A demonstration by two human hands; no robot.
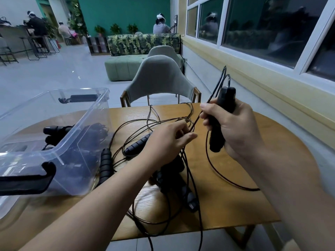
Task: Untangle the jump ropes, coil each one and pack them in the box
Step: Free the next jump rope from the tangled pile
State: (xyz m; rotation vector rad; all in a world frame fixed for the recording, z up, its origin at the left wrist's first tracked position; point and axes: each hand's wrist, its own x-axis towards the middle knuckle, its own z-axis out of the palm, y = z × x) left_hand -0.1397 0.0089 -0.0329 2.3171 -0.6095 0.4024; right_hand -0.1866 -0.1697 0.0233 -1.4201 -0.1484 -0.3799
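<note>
Right grip (pixel 233 127) clamped on black handle (pixel 222 120), left grip (pixel 168 140) pinching tangled cord (pixel 190 126), above wooden table (pixel 235 178)

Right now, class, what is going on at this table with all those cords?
A person is untangling jump ropes on a wooden table. The right hand grips a black handle upright, its cord looping above. The left hand pinches strands of the tangled cord. Two ribbed handles lie loose beside a clear plastic box, which is tilted and already holds some rope. Much is still knotted.
</note>
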